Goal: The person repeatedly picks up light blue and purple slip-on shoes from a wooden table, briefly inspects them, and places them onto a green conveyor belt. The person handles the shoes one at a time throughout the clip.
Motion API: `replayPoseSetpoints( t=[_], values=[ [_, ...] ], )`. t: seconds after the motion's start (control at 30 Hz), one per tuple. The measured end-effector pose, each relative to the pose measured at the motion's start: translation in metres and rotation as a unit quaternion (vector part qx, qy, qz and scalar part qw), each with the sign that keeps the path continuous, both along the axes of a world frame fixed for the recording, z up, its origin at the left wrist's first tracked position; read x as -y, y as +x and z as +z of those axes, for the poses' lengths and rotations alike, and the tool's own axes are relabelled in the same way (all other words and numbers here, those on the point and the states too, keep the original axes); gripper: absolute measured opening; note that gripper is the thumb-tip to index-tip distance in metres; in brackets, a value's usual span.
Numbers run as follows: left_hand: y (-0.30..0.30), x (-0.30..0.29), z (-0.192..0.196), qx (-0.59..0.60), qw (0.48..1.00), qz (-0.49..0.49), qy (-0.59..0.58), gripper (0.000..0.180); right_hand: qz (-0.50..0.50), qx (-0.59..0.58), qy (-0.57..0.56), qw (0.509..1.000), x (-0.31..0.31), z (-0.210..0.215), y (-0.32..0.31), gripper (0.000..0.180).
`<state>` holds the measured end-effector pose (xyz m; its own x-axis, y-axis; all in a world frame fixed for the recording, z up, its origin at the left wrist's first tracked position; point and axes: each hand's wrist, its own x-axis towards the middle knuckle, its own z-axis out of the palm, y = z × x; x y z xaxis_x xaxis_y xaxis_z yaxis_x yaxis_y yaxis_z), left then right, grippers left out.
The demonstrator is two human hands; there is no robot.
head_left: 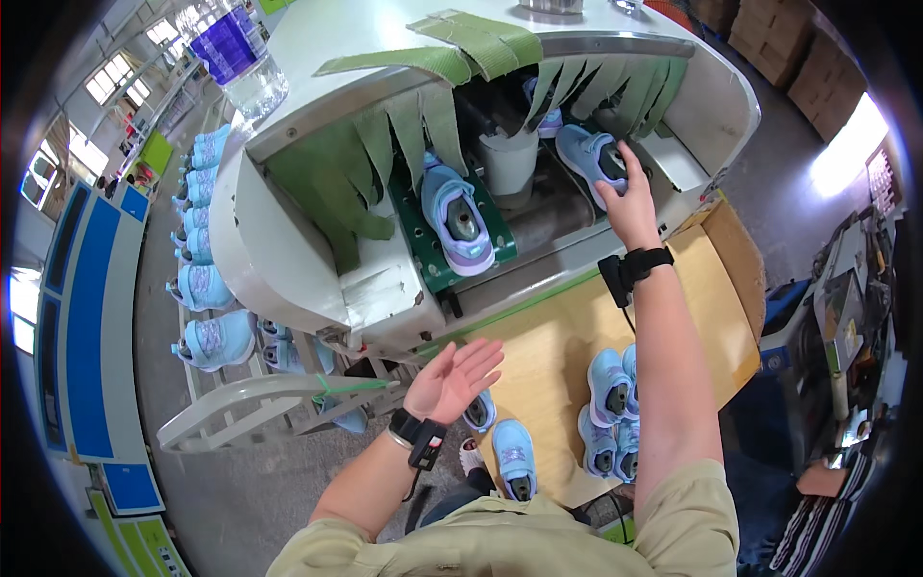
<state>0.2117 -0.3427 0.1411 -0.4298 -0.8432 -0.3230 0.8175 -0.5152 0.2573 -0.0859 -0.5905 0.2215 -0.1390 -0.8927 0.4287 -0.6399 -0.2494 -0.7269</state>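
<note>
My right hand (630, 197) reaches into the opening of a white machine (288, 260) and grips a light blue shoe (586, 152) on the belt inside. A second blue and lilac shoe (460, 219) rides on a green carrier plate (413, 231) just left of it. My left hand (457, 378) hovers open, palm up, over the edge of a wooden table (558, 337), holding nothing. Green fabric strips (404, 125) hang over the machine's mouth.
Several light blue shoes (608, 409) lie on the wooden table near my body. More blue shoes (207, 288) line a rack at the left. A water bottle (236, 53) stands on the machine top. Cardboard boxes (798, 58) sit at the upper right.
</note>
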Motion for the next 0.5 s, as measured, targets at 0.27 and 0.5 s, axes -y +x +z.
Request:
replayPoseSetpoints(
  t=[0.27, 0.5],
  values=[
    [0.030, -0.061, -0.038, -0.005, 0.997, 0.023, 0.077, 0.044, 0.169, 0.268, 0.277, 0.907, -0.223, -0.046, 0.012, 0.060],
    [0.010, -0.057, -0.053, 0.500, 0.861, 0.025, 0.086, 0.081, 0.222, 0.162, 0.381, 0.883, -0.417, -0.137, 0.033, 0.081]
  ],
)
